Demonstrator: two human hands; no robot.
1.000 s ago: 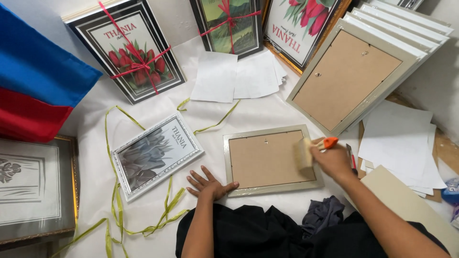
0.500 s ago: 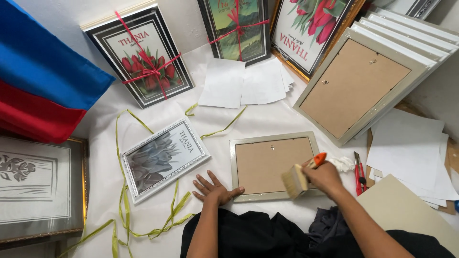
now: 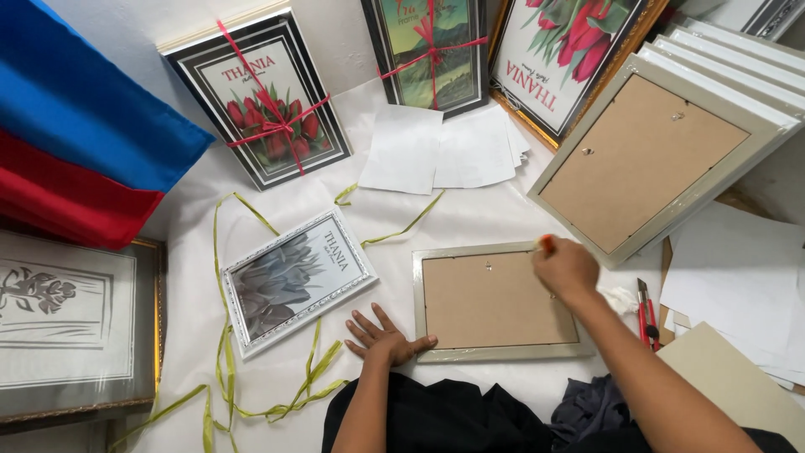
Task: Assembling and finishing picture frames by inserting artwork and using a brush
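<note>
The right hand [image 3: 567, 268] is curled into a loose fist at the frame's upper right corner, its fingers closed on a small tool of which only an orange tip [image 3: 546, 243] shows; what kind of tool it is I cannot tell. The left hand [image 3: 385, 336] lies flat with fingers spread and released, fingertips resting on the lower left corner of the frame [image 3: 495, 300], pinning it down.

That frame lies face down on the white sheet [image 3: 277, 386], brown backing board uppermost, directly in front of the person and between the two hands. The backing sits inside the pale rim and looks seated, so by my judgement the work is at the stage of fixing or sealing the back, at the top right corner; the other edges show nothing clearly finished or unfinished.

Just right of the frame lie a crumpled white scrap [image 3: 619, 299] and a red cutter [image 3: 643, 312]. To the left, a silver-framed grey print [image 3: 295, 279] lies face up among loose green ribbon [image 3: 225, 369]. Further back, three framed pictures tied with red ribbon lean against the wall, and a stack of face-down frames [image 3: 662, 159] leans at the right.
</note>
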